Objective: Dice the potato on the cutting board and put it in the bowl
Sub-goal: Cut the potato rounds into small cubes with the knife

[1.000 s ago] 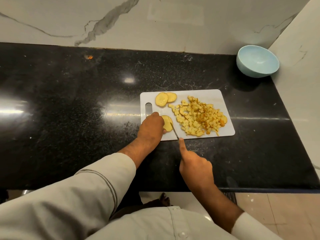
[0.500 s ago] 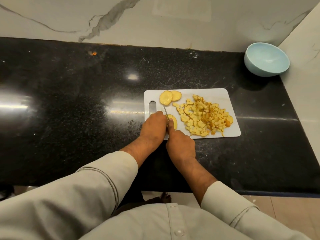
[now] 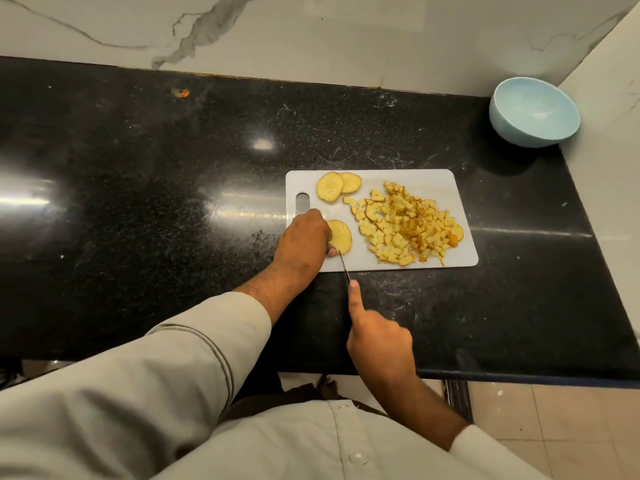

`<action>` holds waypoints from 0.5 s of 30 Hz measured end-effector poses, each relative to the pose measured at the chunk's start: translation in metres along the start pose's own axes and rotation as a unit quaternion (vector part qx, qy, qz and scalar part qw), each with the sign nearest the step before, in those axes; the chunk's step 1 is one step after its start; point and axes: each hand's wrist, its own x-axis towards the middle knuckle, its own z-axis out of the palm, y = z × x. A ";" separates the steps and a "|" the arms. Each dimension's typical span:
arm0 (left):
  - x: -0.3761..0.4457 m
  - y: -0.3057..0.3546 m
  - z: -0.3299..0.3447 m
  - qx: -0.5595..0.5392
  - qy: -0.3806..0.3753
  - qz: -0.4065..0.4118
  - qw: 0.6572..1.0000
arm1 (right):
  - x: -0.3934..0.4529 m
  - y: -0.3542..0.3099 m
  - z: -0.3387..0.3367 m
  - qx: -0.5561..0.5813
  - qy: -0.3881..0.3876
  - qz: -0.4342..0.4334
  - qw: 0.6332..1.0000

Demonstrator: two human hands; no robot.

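A white cutting board (image 3: 446, 188) lies on the black counter. On its right half sits a heap of diced potato (image 3: 408, 226). Two overlapping potato slices (image 3: 337, 186) rest near its far left corner. A third slice (image 3: 341, 235) lies by the near left edge, and my left hand (image 3: 304, 242) holds it down, covering its left part. My right hand (image 3: 379, 337) grips a knife (image 3: 344, 267), index finger stretched along the spine; the blade tip sits at the slice's near edge. The light blue bowl (image 3: 535, 110) stands empty at the far right corner.
The black stone counter (image 3: 138, 202) stretches wide to the left of the board. A marble wall runs behind it, and a white wall (image 3: 609, 150) closes off the right side next to the bowl. The counter's near edge lies just behind my right hand.
My right hand drew the knife back toward me, from over the slice beside my left hand to the board's near edge. My left hand stayed on the slice.
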 end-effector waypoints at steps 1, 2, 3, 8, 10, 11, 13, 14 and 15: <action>0.000 -0.001 0.000 -0.017 0.000 -0.011 1.000 | -0.008 0.004 0.001 -0.004 -0.003 -0.004 1.000; 0.000 -0.001 0.001 -0.022 -0.005 -0.011 1.000 | -0.014 0.008 0.000 -0.004 -0.004 -0.005 1.000; -0.002 -0.002 0.001 -0.011 -0.013 0.002 1.000 | -0.016 0.010 -0.002 -0.002 -0.003 -0.001 1.000; -0.010 -0.002 -0.001 0.083 -0.014 0.063 0.994 | 0.011 -0.003 -0.024 0.009 0.040 0.009 0.999; -0.012 0.000 -0.004 0.103 -0.013 0.074 0.992 | 0.032 -0.011 -0.027 0.005 0.051 0.004 0.999; -0.012 0.000 -0.005 0.104 -0.015 0.077 0.991 | 0.043 -0.016 -0.028 0.007 0.050 0.003 0.999; -0.013 0.001 -0.008 0.098 -0.020 0.072 0.992 | 0.059 -0.023 -0.028 0.016 0.037 -0.002 0.999; -0.013 0.001 -0.009 0.093 -0.025 0.066 0.993 | 0.064 -0.026 -0.028 0.019 0.029 -0.006 0.999; -0.013 0.001 -0.010 0.090 -0.029 0.061 0.994 | 0.068 -0.027 -0.027 0.019 0.022 -0.007 1.000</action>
